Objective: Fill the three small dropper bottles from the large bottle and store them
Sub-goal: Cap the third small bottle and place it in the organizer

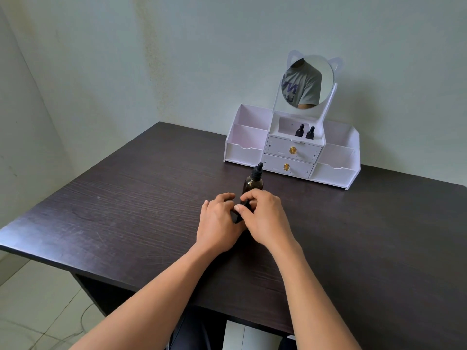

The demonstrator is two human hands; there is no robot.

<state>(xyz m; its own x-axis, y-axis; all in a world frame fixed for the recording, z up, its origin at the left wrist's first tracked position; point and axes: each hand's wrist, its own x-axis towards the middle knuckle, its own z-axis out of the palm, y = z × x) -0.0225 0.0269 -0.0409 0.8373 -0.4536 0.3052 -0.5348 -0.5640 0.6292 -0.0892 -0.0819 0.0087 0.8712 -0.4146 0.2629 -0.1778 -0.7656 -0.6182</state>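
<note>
A small dropper bottle (238, 218) is gripped by the curled left hand (218, 223), its cap pinched by the right hand (265, 215), on a dark table (126, 198). The large bottle (253, 181) stands just behind. Two small bottles (299, 131) are kept in a white organizer's (242, 152) middle compartment.

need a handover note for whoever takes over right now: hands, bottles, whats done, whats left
Left hand grips the third small bottle on the table. Right hand pinches its top.
Large bottle stands upright just behind the hands, dropper cap on.
Two small dropper bottles stand in the organizer, in the upper middle compartment.
Done: two stored.
Left: cannot tell whether the third is filled; close it and store it beside the others.
</note>
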